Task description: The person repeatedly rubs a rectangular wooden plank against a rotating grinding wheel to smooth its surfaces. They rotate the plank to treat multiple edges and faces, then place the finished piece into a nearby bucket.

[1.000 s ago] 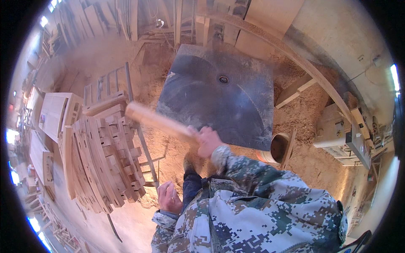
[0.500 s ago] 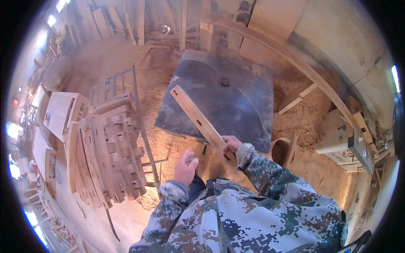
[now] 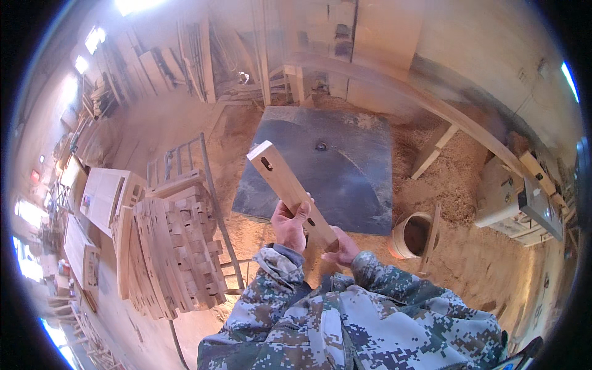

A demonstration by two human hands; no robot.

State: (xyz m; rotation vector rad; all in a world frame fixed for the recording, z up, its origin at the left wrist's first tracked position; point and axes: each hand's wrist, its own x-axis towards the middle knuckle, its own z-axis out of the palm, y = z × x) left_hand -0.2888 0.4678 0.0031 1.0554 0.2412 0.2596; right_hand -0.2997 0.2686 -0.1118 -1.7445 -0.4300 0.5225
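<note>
Your left hand (image 3: 288,227) is wrapped round the middle of a slotted wooden board (image 3: 285,179), your right hand (image 3: 343,248) gripping its near end, probably so the length stays balanced. The board slants before you, its far end over the dark bench (image 3: 361,191). Similar slotted pieces (image 3: 182,250) are stacked at your left, likely for easy reach.

Long, slotted, pale-brown wooden bar (image 3: 283,179): smooth, matt. Dark grey, square surface (image 3: 357,179): scuffed, dull sheen; material uncertain. Green-brown-white camouflage jacket (image 3: 401,317): matt cloth. Orange-brown wood shavings (image 3: 459,200): rough, loose.
</note>
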